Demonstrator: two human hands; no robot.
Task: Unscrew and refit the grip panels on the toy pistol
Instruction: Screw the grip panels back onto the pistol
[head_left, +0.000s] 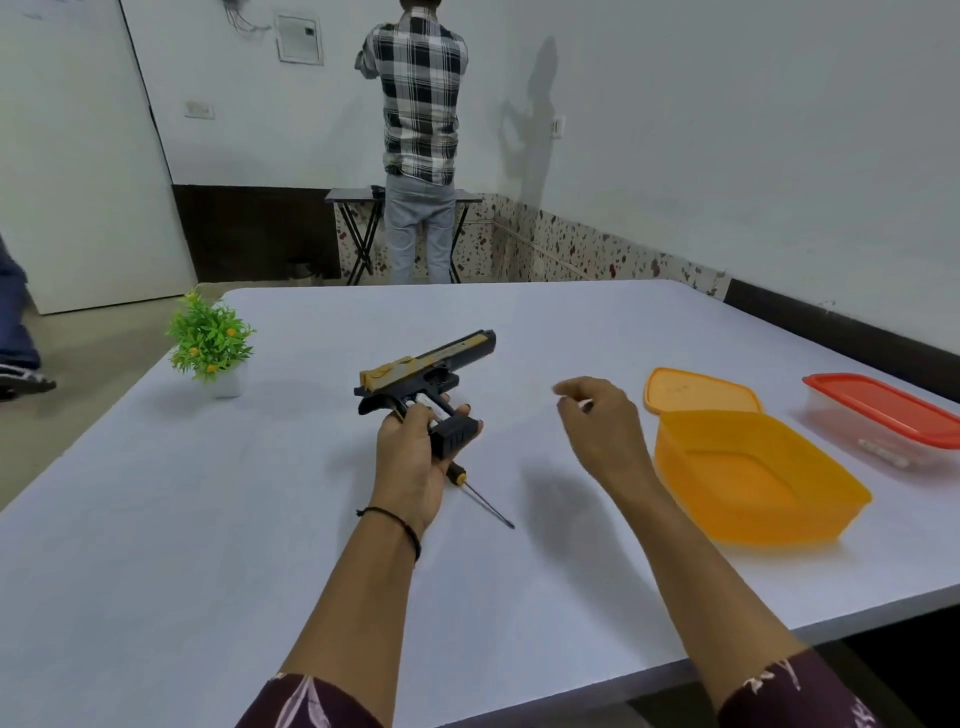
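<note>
The black and gold toy pistol (431, 364) is held just above the table, muzzle pointing away to the right. My left hand (410, 457) is closed around its grip. The grip shows a silver inner part, and a black ribbed piece (453, 434) sits at its lower end under my fingers. To the right my right hand (597, 415) hovers above the table, its fingertips pinched on a small pale part (585, 405) too small to identify. A screwdriver (480, 496) with a black and yellow handle lies on the table under my left hand.
An open orange container (753, 483) stands right of my right hand with its lid (698, 389) behind it. A clear box with a red lid (883, 421) is at the far right. A small potted plant (210, 343) stands at the table's left. A person stands at a far table.
</note>
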